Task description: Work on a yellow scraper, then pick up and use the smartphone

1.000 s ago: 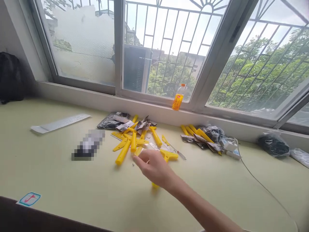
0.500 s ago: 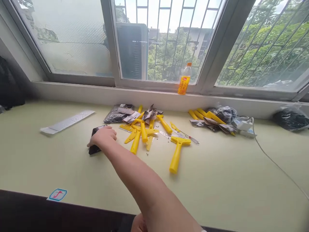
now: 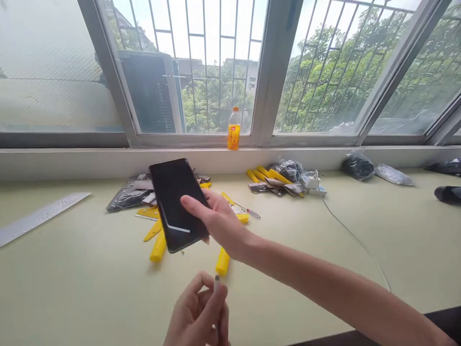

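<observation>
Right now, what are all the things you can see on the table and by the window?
phone: one, black, lifted above the yellow tools
cable plug: one, pale, pinched near the bottom edge
yellow tools: a pile, count unclear, mid table
second yellow bundle: several, with dark packets, by the sill
bottle: one, orange, upright on the sill
ruler: one, silvery, far left
white cable: one, trailing across the table
dark bags: several, far right
right hand: holds the phone
left hand: pinches the plug

The bottle (image 3: 234,128) carries a red label, its print too small to read.
</observation>
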A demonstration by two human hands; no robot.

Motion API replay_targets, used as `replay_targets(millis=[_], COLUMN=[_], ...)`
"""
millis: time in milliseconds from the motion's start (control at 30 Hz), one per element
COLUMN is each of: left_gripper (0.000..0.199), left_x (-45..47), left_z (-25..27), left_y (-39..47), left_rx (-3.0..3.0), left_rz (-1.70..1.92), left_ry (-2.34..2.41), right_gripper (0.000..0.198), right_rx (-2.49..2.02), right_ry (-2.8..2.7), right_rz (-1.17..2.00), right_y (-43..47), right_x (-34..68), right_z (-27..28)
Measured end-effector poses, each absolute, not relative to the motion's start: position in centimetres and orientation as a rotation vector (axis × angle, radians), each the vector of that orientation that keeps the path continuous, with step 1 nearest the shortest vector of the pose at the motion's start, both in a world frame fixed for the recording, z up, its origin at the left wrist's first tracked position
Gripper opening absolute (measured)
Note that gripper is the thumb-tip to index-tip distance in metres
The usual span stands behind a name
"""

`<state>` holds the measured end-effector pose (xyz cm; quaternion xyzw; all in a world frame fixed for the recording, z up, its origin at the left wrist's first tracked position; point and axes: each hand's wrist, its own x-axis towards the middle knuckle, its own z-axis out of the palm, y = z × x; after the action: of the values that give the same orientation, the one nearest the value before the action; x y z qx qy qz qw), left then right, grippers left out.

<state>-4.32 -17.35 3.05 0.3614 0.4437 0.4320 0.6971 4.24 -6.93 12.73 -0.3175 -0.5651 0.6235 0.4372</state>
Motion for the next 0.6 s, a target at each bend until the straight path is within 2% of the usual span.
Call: replay_targets(millis=[100,200,367,600], left_gripper=[0.045,0.044,0.054,0.052], left_x=[0.1,4.8,8.4,8.7], left_z=[4.4,3.9,0.6,-0.8], left_y=[-12.5,-9.6,-7.8,-6.1], left_rx=[0.944,1.008,1.029,0.957], left_rz=[0.975,0.849,0.875,0.922], left_ry=[0.796,0.7,0.685,0.612], right_gripper=[0.048,0.061,0.069,0.064], right_rx=[-0.864,-1.005,-1.044,-1.005], right_ry=[-1.133,-0.883,-0.653,-0.678], right_rz=[1.163,0.808,0.886,1.105], right_y=[-6.0,-3.9,-3.3,-3.7], right_x=[12.7,19.3,24.1,22.7], right_z=[11.4,7.3,1.7,-0.1])
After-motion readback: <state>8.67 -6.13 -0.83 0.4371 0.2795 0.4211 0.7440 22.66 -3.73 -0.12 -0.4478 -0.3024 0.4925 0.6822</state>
